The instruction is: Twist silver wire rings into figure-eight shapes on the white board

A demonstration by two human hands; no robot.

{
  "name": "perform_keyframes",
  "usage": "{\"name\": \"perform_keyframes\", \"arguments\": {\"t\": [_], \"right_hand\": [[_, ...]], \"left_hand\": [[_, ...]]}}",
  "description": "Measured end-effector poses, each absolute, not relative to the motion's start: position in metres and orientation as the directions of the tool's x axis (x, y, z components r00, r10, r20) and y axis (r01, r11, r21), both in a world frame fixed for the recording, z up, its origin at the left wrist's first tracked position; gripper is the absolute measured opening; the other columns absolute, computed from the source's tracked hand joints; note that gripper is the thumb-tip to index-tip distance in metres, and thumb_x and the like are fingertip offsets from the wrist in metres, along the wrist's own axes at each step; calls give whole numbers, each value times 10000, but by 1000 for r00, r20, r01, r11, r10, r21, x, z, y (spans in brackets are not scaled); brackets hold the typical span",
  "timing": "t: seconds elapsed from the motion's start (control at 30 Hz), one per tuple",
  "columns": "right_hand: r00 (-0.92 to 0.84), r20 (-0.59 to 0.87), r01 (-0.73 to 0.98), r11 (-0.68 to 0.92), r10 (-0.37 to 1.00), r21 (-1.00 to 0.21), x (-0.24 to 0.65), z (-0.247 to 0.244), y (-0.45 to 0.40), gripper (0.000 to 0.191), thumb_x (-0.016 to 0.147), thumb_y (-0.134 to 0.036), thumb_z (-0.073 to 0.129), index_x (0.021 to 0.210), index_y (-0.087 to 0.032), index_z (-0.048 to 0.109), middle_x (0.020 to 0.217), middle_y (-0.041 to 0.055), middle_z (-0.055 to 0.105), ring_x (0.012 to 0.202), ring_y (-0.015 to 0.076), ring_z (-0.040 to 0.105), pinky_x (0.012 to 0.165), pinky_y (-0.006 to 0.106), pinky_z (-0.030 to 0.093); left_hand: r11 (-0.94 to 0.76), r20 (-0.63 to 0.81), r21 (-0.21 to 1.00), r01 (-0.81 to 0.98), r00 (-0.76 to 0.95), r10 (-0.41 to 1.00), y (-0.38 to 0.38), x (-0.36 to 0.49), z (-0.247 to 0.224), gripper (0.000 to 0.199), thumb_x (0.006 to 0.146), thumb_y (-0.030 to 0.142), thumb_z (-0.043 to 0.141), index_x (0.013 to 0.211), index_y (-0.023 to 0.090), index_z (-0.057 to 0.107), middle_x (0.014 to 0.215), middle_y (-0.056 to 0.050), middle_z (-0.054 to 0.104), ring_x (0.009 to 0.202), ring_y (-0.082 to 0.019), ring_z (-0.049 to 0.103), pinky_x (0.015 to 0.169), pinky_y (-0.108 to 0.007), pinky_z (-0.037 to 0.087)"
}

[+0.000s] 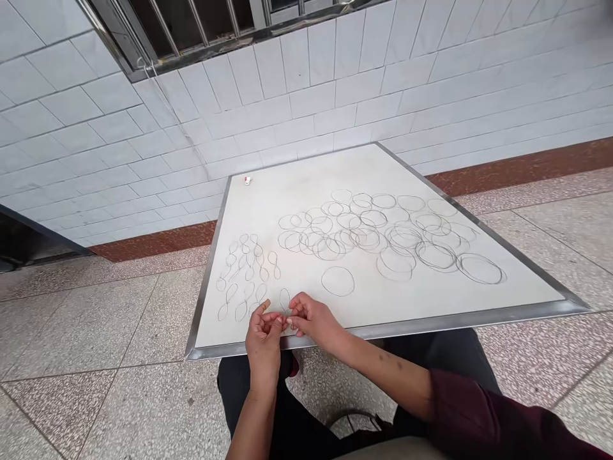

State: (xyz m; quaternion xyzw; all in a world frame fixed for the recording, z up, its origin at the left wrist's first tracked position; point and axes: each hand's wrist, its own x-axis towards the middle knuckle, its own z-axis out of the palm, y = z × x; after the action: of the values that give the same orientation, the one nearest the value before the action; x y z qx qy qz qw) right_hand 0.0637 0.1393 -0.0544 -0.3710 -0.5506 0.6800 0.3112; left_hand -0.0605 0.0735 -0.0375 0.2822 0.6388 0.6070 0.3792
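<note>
Close together at the table's near edge, my left hand and my right hand pinch a thin dark wire loop between their fingertips. Its rounded upper end stands out above the fingers; the lower part is hidden by them. Left of my hands lie several wires twisted into figure-eight shapes. A single round wire ring rests to the right of my hands. Many overlapping wire rings spread over the middle and right of the white tabletop.
The white table has a metal rim and stands against a tiled wall. A small red and white object lies at its far left corner. A barred window is above. My legs are under the near edge.
</note>
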Motion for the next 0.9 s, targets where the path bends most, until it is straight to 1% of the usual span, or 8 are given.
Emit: {"name": "perform_keyframes", "arguments": {"t": [0.07,0.17,0.33,0.43,0.57,0.7,0.8,0.9], "right_hand": [[-537,-144,8,-165,831,-986,56,-56,146,164,768,-170,613,908,-215,543,750,-31,571,664,133,598,586,280,564],[-525,-140,59,-128,840,-990,47,-58,155,128,773,-128,578,869,-205,546,704,-38,560,621,114,570,569,259,559],[-506,-163,118,-119,847,-986,35,-60,165,123,776,-123,588,870,-197,558,737,-25,568,632,112,582,541,241,560],[-488,-169,131,-120,856,-984,31,-62,166,112,788,-139,602,872,-195,554,742,-19,574,634,110,591,544,232,560],[-467,-168,126,-123,868,-984,32,-64,163,101,808,-179,610,891,-204,560,807,-1,592,665,119,619,543,235,562],[-453,-189,86,-168,871,-982,35,-62,159,157,793,-167,620,934,-213,568,850,10,598,721,137,637,561,253,584],[-441,-200,86,-181,875,-980,36,-61,157,188,772,-146,632,938,-214,575,880,23,596,759,151,637,568,264,592],[-448,-203,134,-159,871,-978,37,-61,157,196,773,-160,636,953,-213,579,926,37,594,779,157,639,545,253,580]], "left_hand": [[114,-97,994,-5,-556,826,78,-67,-40,529,785,360,687,1262,176,552,877,-41,679,799,-192,685,860,-410,539],[144,-24,975,170,-562,827,82,-73,-42,533,828,373,641,1315,193,523,949,-70,711,895,-213,681,885,-411,521],[151,82,926,345,-576,813,76,-77,-46,494,878,407,586,1333,223,523,1111,-109,671,1007,-231,651,901,-405,503],[128,113,929,346,-597,794,70,-74,-50,497,891,425,576,1344,230,514,1126,-109,649,1019,-233,640,902,-404,504],[96,93,957,273,-605,791,67,-71,-55,527,874,417,616,1345,209,506,1093,-107,650,1026,-232,641,949,-413,491],[75,80,968,239,-582,809,68,-71,-60,550,866,397,635,1362,211,490,1140,-118,648,1084,-237,630,988,-428,477],[72,104,956,283,-560,822,67,-73,-64,588,840,373,671,1379,234,483,1209,-122,637,1132,-246,609,995,-434,476],[68,150,932,355,-550,821,66,-74,-66,553,858,358,644,1380,246,496,1220,-119,638,1113,-247,617,981,-443,484]]}}
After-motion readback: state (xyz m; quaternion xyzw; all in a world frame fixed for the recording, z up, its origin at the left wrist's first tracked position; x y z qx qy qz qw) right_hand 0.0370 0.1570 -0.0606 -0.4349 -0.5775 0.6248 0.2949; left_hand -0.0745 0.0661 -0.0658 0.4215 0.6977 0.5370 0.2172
